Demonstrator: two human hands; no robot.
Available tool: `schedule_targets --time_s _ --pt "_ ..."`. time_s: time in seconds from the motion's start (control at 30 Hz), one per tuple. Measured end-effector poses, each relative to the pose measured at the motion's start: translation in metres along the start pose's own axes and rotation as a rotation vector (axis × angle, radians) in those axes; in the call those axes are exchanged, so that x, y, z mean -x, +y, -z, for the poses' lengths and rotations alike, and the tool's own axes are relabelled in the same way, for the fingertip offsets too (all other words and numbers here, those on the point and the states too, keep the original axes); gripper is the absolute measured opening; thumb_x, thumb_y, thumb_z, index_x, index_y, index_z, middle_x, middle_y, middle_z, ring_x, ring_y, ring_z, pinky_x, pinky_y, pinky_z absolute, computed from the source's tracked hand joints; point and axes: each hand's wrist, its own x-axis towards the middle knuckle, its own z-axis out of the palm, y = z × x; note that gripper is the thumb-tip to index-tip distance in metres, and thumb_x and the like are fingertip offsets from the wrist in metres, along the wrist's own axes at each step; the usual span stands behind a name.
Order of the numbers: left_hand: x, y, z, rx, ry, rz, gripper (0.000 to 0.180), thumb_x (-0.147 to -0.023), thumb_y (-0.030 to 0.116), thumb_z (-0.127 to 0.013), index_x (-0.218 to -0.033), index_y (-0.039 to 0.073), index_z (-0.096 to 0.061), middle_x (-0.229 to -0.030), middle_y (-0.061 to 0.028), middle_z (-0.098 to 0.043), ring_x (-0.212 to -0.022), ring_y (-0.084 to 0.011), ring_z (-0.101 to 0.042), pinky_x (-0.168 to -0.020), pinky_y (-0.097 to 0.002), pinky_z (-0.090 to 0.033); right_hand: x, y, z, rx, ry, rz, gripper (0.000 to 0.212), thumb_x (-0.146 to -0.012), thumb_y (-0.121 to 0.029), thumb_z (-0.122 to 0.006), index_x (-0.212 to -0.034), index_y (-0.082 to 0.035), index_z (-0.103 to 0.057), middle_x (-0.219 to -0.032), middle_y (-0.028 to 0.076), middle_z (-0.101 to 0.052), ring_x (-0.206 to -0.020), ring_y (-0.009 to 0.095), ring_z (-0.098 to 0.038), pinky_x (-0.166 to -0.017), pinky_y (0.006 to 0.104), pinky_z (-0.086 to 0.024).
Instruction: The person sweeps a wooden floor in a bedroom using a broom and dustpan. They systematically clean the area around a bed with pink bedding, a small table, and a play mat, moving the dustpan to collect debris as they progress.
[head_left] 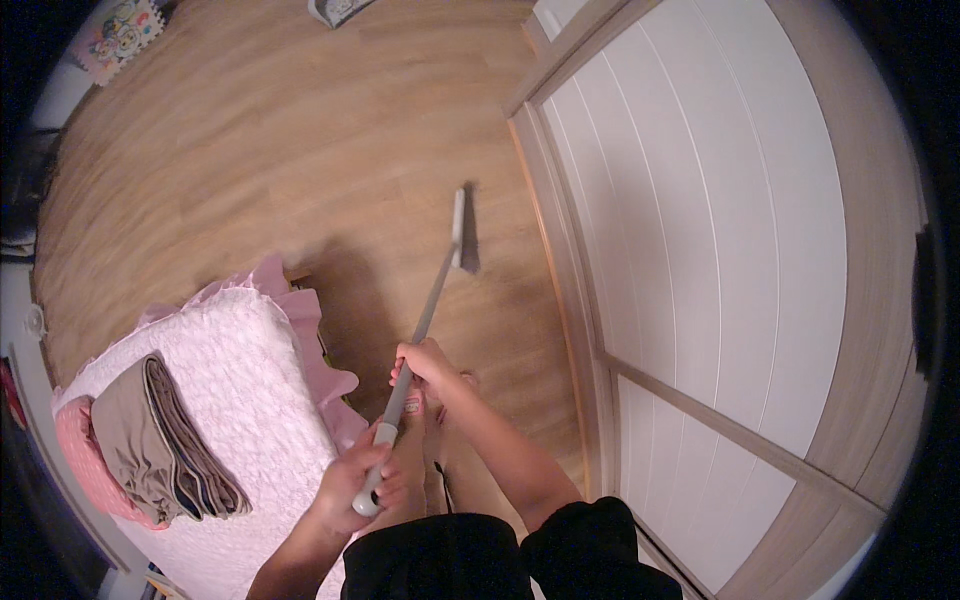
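A long grey-handled broom (436, 291) slants away from me over the wooden floor. Its pale head with dark bristles (468, 245) rests on the floor near the wardrobe's base. My left hand (359, 482) is wrapped round the light grip at the handle's near end, just beside the bed. Further along the shaft, my right hand (424, 362) is closed on it too, with the forearm crossing in front of my legs. My feet in slippers (414, 403) show partly below the handle.
On the left stands a bed with a pink quilted, ruffled cover (240, 350); a folded brown blanket (150, 430) and a pink pillow (85, 450) lie on it. A white-panelled sliding wardrobe (700, 200) lines the right. A patterned foam mat (120, 40) is at the far left.
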Motion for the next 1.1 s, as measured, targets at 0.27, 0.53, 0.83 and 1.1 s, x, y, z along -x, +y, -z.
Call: schedule_targets --time_s 0.27,0.53,0.83,1.1 --pt "-0.042 -0.009 -0.02 0.064 -0.144 0.053 0.02 -0.083 0.01 -0.038 -0.103 0.015 -0.035 -0.061 -0.0032 -0.037 -0.045 -0.0123 -0.035 -0.042 -0.0234 -0.029 0.017 -0.056 0.048 0.182 0.144 -0.034 0.007 -0.072 -0.005 -0.047 -0.072 0.001 -0.043 -0.061 0.009 -0.048 -0.051 0.02 -0.054 -0.048 0.0347 -0.05" --pt "-0.071 -0.021 -0.068 0.142 -0.08 -0.144 0.024 -0.083 0.011 -0.038 -0.106 0.014 -0.031 -0.062 -0.0044 -0.038 -0.047 -0.014 -0.038 -0.043 -0.0247 -0.033 -0.019 -0.1 0.054 0.384 -0.09 -0.066 0.005 -0.073 -0.004 -0.045 -0.075 -0.001 -0.041 -0.055 0.008 -0.046 -0.046 0.019 -0.052 -0.041 0.0335 -0.046" --pt "-0.124 -0.037 -0.139 0.325 -0.22 -0.052 0.031 -0.083 0.011 -0.04 -0.111 0.017 -0.029 -0.063 -0.0047 -0.038 -0.047 -0.0139 -0.036 -0.042 -0.0254 -0.032 0.01 -0.196 0.112 0.537 0.098 -0.069 0.017 -0.075 -0.01 -0.048 -0.061 0.001 -0.046 -0.053 0.011 -0.05 -0.044 0.02 -0.054 -0.038 0.0317 -0.044" --pt "-0.167 -0.01 -0.137 0.354 -0.229 -0.13 0.041 -0.081 0.009 -0.042 -0.117 0.019 -0.027 -0.064 -0.0048 -0.039 -0.047 -0.0148 -0.037 -0.043 -0.0271 -0.033 -0.031 -0.192 0.121 0.317 -0.007 -0.06 0.013 -0.071 -0.006 -0.044 -0.059 -0.001 -0.043 -0.053 0.009 -0.046 -0.042 0.019 -0.049 -0.038 0.0307 -0.042"
